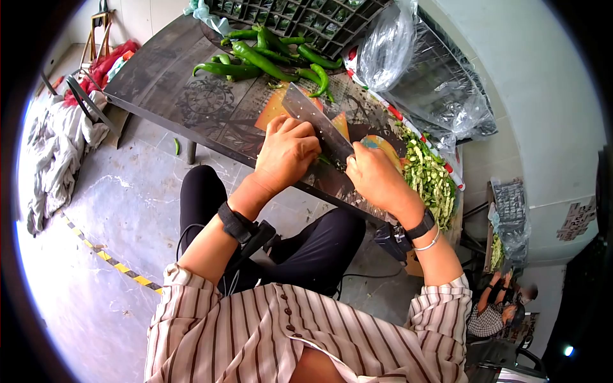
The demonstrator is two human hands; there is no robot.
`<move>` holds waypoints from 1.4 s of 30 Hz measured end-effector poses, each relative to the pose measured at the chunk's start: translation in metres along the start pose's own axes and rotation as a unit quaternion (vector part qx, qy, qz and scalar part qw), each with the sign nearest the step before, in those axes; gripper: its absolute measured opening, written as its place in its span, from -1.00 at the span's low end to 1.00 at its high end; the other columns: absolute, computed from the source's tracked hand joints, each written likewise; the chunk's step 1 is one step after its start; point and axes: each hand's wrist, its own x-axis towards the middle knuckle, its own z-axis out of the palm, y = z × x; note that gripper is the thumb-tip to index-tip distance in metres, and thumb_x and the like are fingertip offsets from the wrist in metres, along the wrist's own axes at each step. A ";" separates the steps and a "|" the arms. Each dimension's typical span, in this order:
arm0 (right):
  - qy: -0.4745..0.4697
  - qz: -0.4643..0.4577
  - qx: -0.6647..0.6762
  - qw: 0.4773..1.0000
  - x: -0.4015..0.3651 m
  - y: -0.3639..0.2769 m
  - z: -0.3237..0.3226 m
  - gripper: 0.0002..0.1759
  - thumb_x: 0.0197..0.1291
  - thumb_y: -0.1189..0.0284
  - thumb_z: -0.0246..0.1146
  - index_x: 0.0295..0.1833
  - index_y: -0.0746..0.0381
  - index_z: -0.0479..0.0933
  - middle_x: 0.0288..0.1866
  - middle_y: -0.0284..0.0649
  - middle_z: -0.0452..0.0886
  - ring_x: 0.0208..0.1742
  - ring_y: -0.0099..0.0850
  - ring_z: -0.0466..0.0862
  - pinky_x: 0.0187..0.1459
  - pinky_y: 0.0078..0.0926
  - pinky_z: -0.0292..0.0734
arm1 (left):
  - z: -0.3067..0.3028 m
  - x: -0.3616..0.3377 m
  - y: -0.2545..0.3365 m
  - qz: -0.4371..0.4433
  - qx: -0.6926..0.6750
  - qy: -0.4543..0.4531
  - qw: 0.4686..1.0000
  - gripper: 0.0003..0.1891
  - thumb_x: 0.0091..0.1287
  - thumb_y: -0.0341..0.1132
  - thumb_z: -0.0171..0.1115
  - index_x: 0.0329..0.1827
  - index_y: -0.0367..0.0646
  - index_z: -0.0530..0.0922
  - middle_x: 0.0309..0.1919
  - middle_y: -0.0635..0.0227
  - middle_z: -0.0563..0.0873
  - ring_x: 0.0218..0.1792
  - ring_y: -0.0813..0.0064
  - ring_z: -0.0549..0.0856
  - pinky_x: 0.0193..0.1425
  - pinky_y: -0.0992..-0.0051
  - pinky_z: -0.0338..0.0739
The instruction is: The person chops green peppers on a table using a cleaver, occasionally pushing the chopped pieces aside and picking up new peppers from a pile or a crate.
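My right hand (377,177) is closed round the handle of a cleaver (317,119), its wide blade slanting up and left across the table. My left hand (288,152) has its fingers curled down against the tabletop, right beside the blade. A bit of green pepper shows between this hand and the cleaver; the rest is hidden under the fingers. Whole long green peppers (258,59) lie heaped beyond the blade. To the right of my right hand spreads a pile of chopped green pepper (429,182).
The dark table (153,76) has a curved edge near my knees. A black plastic crate (300,22) stands at the back, and clear plastic bags (421,70) lie at the right. A stray pepper (177,147) is on the floor. Another person (495,313) sits far right.
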 end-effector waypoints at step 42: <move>-0.015 -0.004 0.025 1.000 0.017 -0.002 -0.002 -0.76 0.27 0.44 0.12 -0.33 0.43 0.37 -0.46 0.24 0.52 -0.31 0.20 0.56 -0.29 0.00 0.43 | -0.006 -0.013 0.000 -0.035 0.059 0.040 0.997 -0.87 0.03 -0.36 0.38 -0.33 0.03 0.70 -0.27 0.59 0.68 0.01 0.46 0.56 0.33 0.14 0.21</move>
